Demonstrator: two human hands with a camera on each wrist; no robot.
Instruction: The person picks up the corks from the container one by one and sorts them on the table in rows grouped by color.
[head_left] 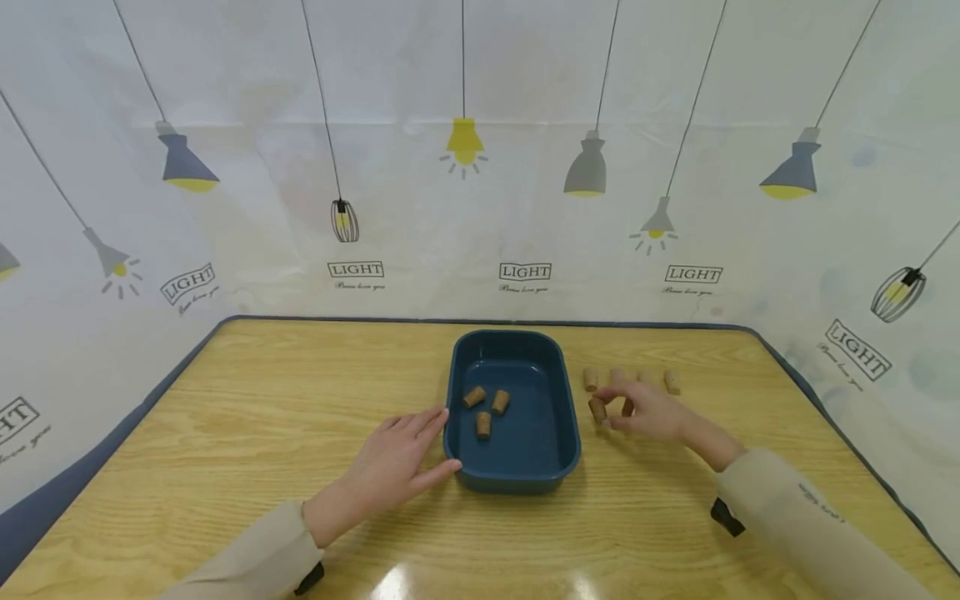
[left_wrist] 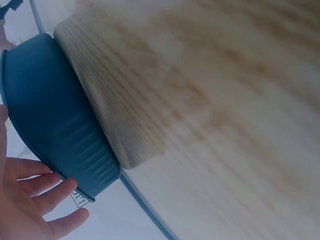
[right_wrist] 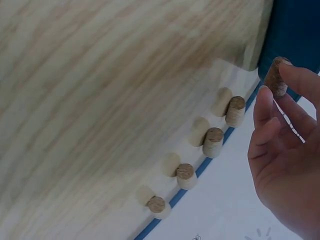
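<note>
My right hand [head_left: 652,413] pinches a cork [head_left: 597,410] between thumb and fingertips, just right of the blue tray [head_left: 513,483]. In the right wrist view that cork [right_wrist: 275,81] is tilted in the grasp, with the tray's wall behind it. Three corks lie inside the tray, one cork [head_left: 483,426] nearer to me than the others. With its fingers extended, my left hand [head_left: 393,460] touches the tray's left rim. The left wrist view shows these spread fingers [left_wrist: 52,197] along the tray's edge.
Several corks stand in a row on the wooden table [head_left: 300,383] beyond my right hand, the rightmost cork [head_left: 672,382] in plain sight and others partly covered by the fingers. A sheet printed with lamps [head_left: 465,137] rises behind the table and along both sides.
</note>
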